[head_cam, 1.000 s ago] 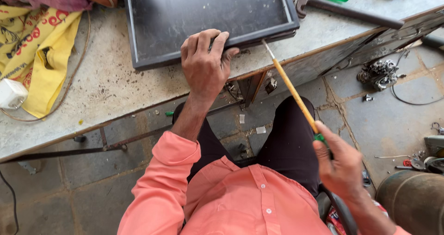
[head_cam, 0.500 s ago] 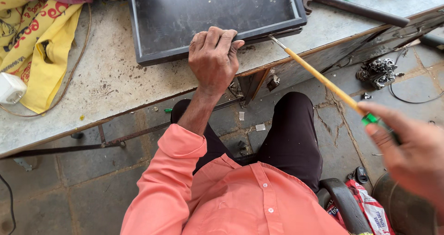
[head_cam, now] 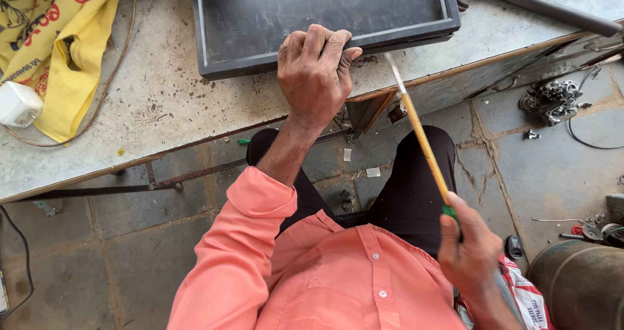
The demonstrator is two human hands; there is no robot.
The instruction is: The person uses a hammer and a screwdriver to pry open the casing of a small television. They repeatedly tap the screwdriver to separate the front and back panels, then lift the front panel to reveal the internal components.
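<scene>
the left hand (head_cam: 315, 76) lies palm down at the upper middle of the frame, its fingers (head_cam: 325, 43) curled together over the near edge of a flat black rectangular screen panel (head_cam: 325, 15) that rests on the pale, scuffed concrete surface (head_cam: 149, 109). the panel's dark face carries only dust and small specks. the right hand (head_cam: 471, 252), at the lower right of the frame, has its fingers clamped around the green grip end of a long screwdriver with a yellow-orange shaft and a pale metal tip (head_cam: 416, 122). the tool slants up and to the left, and its tip sits at the panel's near edge, just right of the left hand; whether it touches the frame i cannot tell.

at the upper left a crumpled yellow printed cloth bag (head_cam: 62, 50) lies on the surface, with a small white plug adapter (head_cam: 18, 104) against it and a thin cable looping past. a dark metal bar (head_cam: 539, 6) crosses the upper right corner. at the lower right a rusty brown drum (head_cam: 582, 284) stands on the stone floor; its inside is out of sight. a heap of grey metal parts (head_cam: 551, 99) lies on the floor at the right.
</scene>
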